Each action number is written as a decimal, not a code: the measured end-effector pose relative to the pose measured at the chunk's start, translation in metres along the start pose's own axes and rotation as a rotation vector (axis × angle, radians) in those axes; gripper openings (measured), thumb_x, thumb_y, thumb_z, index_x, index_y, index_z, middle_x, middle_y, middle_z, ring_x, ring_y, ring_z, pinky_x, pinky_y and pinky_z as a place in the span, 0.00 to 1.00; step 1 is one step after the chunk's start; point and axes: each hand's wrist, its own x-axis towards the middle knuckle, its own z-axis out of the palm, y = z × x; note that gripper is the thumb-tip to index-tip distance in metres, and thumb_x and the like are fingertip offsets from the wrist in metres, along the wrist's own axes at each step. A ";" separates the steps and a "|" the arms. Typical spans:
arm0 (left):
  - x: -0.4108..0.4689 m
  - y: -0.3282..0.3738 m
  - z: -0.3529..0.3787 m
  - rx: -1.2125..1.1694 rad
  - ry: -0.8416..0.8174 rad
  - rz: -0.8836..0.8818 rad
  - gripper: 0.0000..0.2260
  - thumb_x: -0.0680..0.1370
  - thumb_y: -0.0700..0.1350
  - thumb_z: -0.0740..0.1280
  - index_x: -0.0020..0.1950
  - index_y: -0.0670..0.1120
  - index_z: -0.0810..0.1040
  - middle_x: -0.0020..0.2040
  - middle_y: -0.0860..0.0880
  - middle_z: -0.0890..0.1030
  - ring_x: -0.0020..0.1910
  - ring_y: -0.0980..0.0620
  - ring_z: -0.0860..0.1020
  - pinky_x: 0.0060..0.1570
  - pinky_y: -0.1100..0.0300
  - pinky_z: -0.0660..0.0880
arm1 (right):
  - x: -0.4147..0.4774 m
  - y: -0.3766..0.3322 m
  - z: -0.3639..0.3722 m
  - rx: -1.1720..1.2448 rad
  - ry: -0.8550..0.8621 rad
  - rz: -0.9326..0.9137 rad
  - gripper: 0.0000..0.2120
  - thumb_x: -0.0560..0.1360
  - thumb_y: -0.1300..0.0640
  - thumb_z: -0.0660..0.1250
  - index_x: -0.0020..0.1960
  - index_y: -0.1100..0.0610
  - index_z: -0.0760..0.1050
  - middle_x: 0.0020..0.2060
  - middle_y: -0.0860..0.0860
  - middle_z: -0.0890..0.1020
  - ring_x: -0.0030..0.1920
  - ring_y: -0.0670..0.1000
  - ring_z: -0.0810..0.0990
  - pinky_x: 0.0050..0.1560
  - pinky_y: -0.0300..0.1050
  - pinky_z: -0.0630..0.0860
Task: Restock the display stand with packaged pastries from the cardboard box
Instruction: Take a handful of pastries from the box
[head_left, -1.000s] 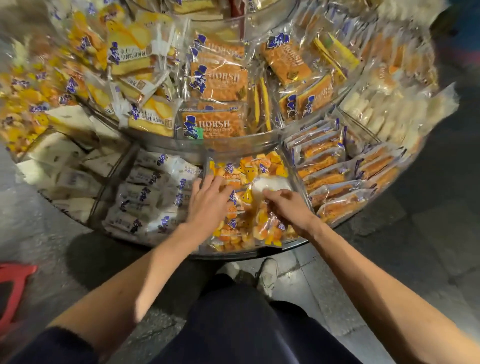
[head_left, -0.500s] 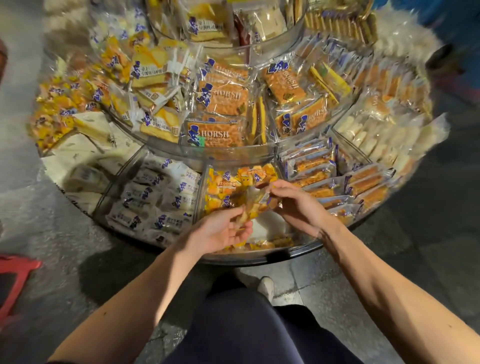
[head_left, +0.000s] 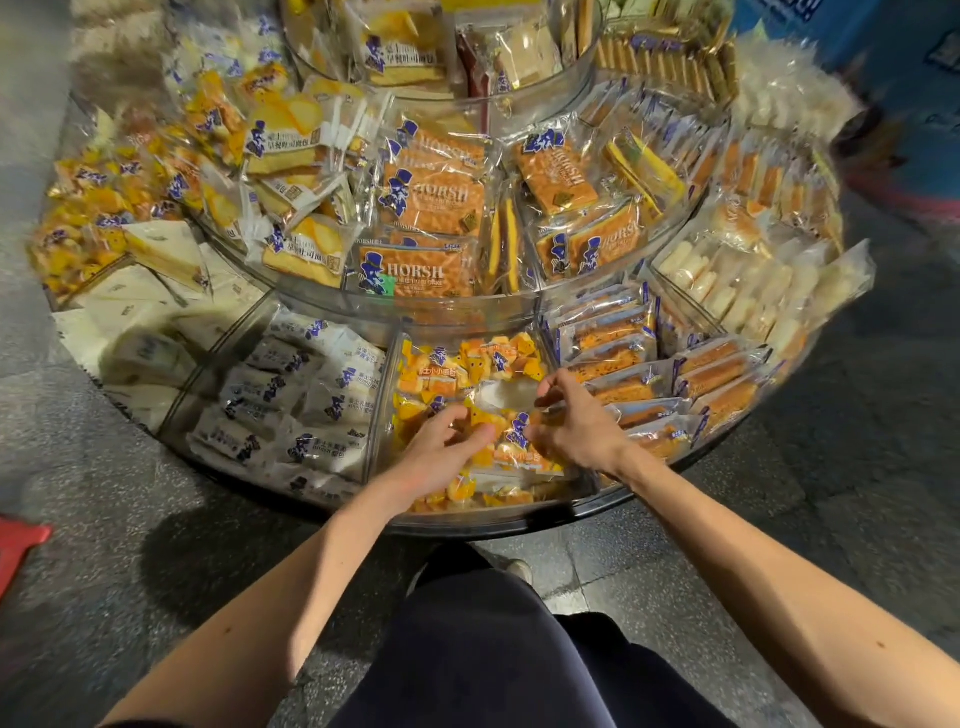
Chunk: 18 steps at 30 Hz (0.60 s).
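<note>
The left hand (head_left: 441, 453) and right hand (head_left: 577, 422) half-hide the orange packs (head_left: 448, 375).

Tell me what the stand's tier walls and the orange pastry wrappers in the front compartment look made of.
Tier walls: clear rigid plastic, likely acrylic. The packs behind show through, and the rim catches glare.
Orange pastry wrappers: thin glossy plastic film, part clear and part printed. It crinkles and glints under the light.
</note>
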 end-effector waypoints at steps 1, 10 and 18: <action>0.004 -0.002 0.003 0.027 0.041 0.034 0.19 0.79 0.58 0.66 0.62 0.46 0.73 0.55 0.54 0.71 0.56 0.55 0.70 0.55 0.57 0.68 | 0.001 0.000 0.001 -0.060 -0.004 -0.024 0.14 0.75 0.63 0.73 0.51 0.53 0.68 0.45 0.50 0.78 0.46 0.49 0.77 0.42 0.32 0.72; 0.021 -0.027 0.017 0.481 0.087 0.162 0.11 0.81 0.49 0.67 0.62 0.55 0.74 0.46 0.50 0.78 0.44 0.52 0.77 0.48 0.52 0.76 | 0.008 0.013 0.018 -0.779 -0.187 -0.140 0.15 0.81 0.62 0.65 0.66 0.59 0.69 0.53 0.58 0.82 0.50 0.57 0.82 0.55 0.50 0.79; 0.031 -0.037 0.023 0.876 0.067 0.246 0.16 0.81 0.55 0.64 0.66 0.51 0.76 0.61 0.47 0.79 0.60 0.45 0.76 0.54 0.50 0.74 | 0.020 0.035 0.034 -1.180 -0.202 -0.243 0.17 0.82 0.61 0.60 0.71 0.57 0.70 0.67 0.57 0.72 0.68 0.57 0.69 0.68 0.51 0.71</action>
